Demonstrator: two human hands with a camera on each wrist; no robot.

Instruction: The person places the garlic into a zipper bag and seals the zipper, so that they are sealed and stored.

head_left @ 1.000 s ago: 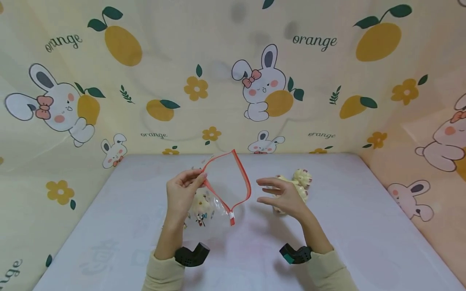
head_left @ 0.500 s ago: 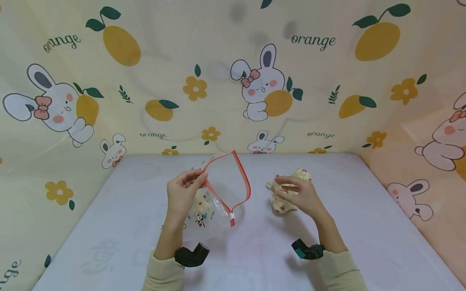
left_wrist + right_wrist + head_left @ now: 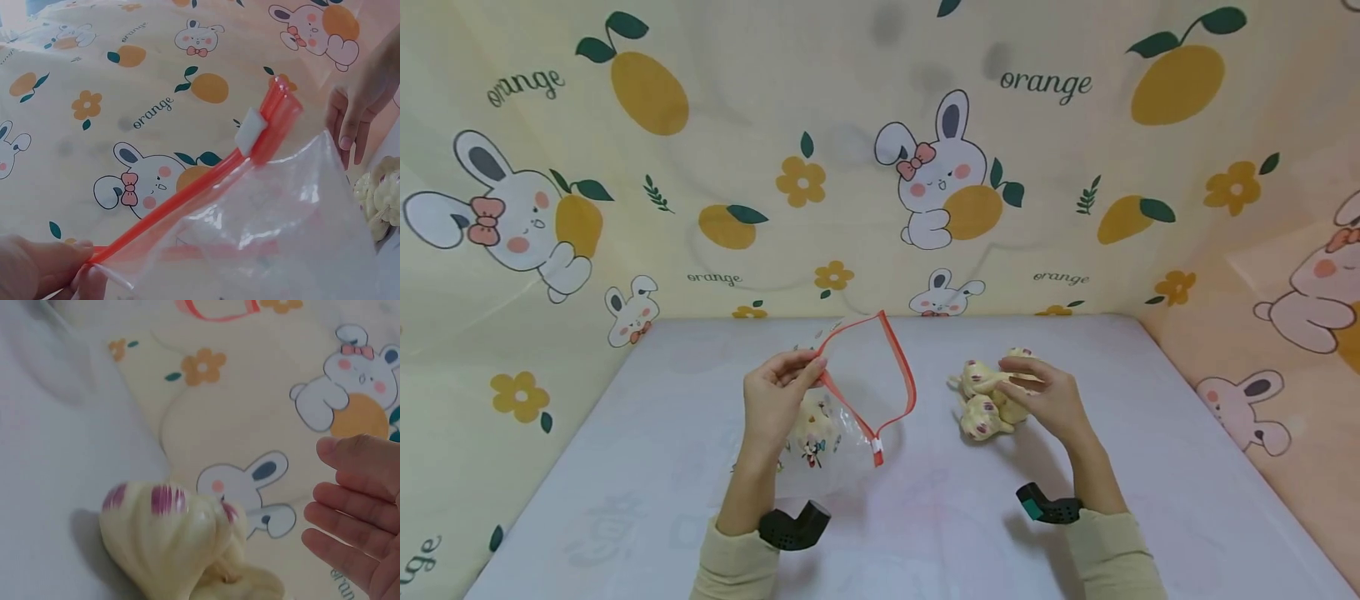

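Note:
My left hand pinches the rim of a clear zip bag, whose red zipper edge is spread into a wide mouth. A white slider sits at one end of the zipper in the left wrist view. Inside the bag, behind its printed film, a pale garlic bulb shows through. My right hand hovers at the right of a small pile of cream garlic bulbs with purple patches. Its fingers are loosely bent and hold nothing; in the right wrist view they are apart from the nearest garlic bulb.
The pile lies on a white-covered table, right of the bag. Behind the table rises a backdrop printed with rabbits and oranges. Black cameras are strapped to both wrists.
My right hand has moved right, from beside the bag mouth across to the right side of the garlic pile, uncovering more bulbs. The left hand and bag have stayed in place.

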